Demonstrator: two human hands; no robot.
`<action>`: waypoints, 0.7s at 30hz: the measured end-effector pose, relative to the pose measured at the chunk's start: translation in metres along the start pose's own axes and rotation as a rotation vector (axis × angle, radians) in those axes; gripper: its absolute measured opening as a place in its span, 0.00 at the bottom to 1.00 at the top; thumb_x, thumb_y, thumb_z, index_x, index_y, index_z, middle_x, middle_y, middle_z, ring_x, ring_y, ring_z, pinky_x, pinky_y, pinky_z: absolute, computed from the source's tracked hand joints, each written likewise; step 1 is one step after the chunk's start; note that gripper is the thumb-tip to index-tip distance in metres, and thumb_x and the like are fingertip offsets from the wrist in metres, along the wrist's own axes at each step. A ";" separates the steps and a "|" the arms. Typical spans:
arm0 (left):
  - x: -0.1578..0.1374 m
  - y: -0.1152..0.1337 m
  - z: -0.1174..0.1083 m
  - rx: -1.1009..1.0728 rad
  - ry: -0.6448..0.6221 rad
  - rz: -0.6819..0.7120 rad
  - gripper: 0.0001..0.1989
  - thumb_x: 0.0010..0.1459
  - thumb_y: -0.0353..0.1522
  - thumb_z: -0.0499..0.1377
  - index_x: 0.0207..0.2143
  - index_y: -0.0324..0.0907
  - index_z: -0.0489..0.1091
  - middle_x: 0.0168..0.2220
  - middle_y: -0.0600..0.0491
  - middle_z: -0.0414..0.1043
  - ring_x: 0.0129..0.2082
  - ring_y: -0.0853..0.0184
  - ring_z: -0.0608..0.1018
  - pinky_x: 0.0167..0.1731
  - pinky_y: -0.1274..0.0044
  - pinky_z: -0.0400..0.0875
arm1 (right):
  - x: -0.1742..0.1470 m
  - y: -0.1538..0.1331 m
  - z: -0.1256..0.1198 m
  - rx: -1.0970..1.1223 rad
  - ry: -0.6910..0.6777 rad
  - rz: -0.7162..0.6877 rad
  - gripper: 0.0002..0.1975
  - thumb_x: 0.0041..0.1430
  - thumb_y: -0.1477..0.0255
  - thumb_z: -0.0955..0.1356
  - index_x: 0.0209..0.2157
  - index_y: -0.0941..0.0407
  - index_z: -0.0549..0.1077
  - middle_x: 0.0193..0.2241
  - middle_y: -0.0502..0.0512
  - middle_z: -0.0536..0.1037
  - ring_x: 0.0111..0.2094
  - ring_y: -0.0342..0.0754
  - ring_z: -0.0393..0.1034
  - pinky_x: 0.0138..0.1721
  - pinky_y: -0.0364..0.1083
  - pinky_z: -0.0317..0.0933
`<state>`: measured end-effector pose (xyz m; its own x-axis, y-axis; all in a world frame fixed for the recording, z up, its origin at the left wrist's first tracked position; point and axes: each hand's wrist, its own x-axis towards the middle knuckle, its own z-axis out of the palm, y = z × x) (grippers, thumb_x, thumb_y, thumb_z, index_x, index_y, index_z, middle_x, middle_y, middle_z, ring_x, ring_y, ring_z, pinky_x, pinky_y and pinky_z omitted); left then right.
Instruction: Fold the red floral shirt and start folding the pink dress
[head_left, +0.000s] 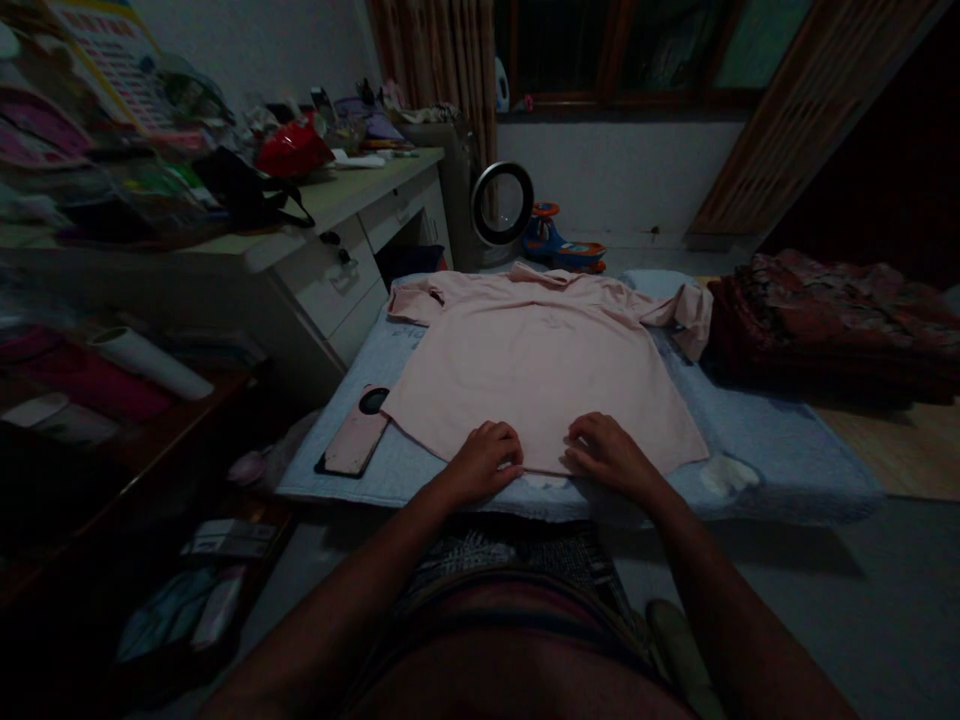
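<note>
A pale pink short-sleeved shirt point(532, 365) lies spread out, its collar at the far side and its hem towards me. Both my hands rest at that hem, a short gap between them. Loosely bent fingers of my left hand point(486, 462) touch the cloth left of the hem's middle, with the thumb apart from them. My right hand point(609, 455) lies on the hem to the right, its fingers and thumb spread a little. Neither hand visibly grips the cloth. Beneath the shirt is a light blue blanket point(787, 470). A phone point(352, 435) lies left of the shirt.
Dark red patterned folded cloth point(847, 320) is stacked on the right. A cluttered desk with drawers point(330, 290) stands at left. Beyond are a round-framed fan point(475, 205) and a blue-orange ride-on toy point(559, 242). A low shelf point(150, 440) holds items near left.
</note>
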<state>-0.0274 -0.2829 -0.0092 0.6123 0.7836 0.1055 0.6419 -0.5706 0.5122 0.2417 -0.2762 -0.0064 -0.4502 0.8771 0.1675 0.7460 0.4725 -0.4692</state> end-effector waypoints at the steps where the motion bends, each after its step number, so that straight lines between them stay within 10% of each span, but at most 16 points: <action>1: 0.001 0.001 -0.001 -0.010 0.008 -0.011 0.02 0.59 0.32 0.61 0.34 0.44 0.71 0.41 0.52 0.72 0.44 0.62 0.71 0.47 0.70 0.65 | -0.002 -0.007 0.001 0.017 -0.026 -0.032 0.07 0.60 0.67 0.68 0.40 0.54 0.72 0.42 0.57 0.75 0.45 0.51 0.67 0.49 0.50 0.61; 8: 0.010 0.005 0.000 -0.047 0.105 -0.224 0.04 0.62 0.30 0.54 0.39 0.44 0.69 0.34 0.54 0.73 0.37 0.64 0.73 0.38 0.74 0.67 | -0.001 -0.017 0.010 0.050 -0.043 0.001 0.07 0.60 0.74 0.67 0.41 0.56 0.72 0.42 0.57 0.76 0.44 0.51 0.68 0.47 0.50 0.62; 21: -0.001 0.025 0.010 0.259 0.031 0.102 0.09 0.59 0.32 0.60 0.43 0.45 0.74 0.56 0.45 0.67 0.56 0.53 0.65 0.54 0.58 0.65 | -0.016 -0.005 0.012 0.001 0.044 -0.021 0.09 0.56 0.80 0.67 0.38 0.55 0.72 0.42 0.57 0.74 0.44 0.51 0.67 0.47 0.50 0.62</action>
<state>-0.0068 -0.3002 -0.0047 0.6680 0.7238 0.1729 0.6769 -0.6875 0.2629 0.2391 -0.2941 -0.0172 -0.4438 0.8698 0.2155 0.7358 0.4910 -0.4664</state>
